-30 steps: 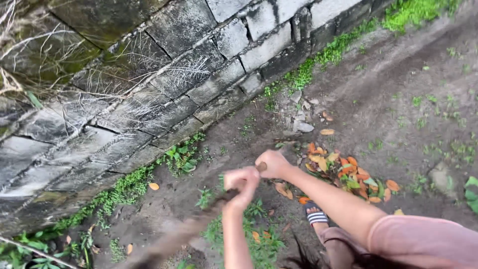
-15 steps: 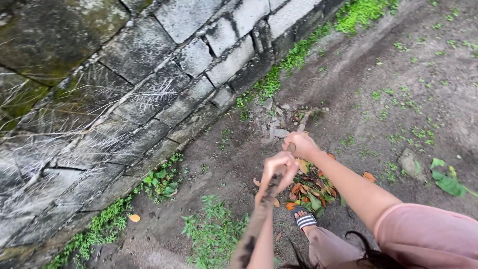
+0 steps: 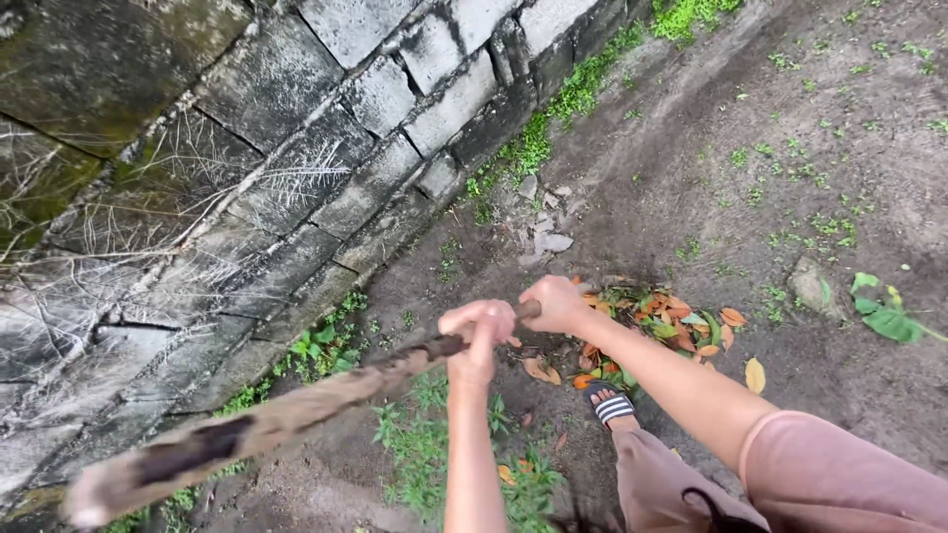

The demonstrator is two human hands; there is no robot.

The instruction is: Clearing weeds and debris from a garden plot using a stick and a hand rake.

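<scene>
Both my hands grip a long rough wooden stick that runs from its top end near the middle of the view down to the lower left, blurred with motion. My left hand is closed around the shaft just below my right hand, which holds the stick's upper end. Right of my hands lies a pile of orange and green fallen leaves on the dirt. My foot in a striped sandal stands just below that pile.
A mossy grey block wall runs diagonally along the left. Low weeds grow at its base and under my arms. Small stone pieces lie by the wall, and a larger stone and a green leaf to the right.
The stick has swung from pointing down toward me out to the lower left. My hands shifted slightly left and the view tilted a little.
</scene>
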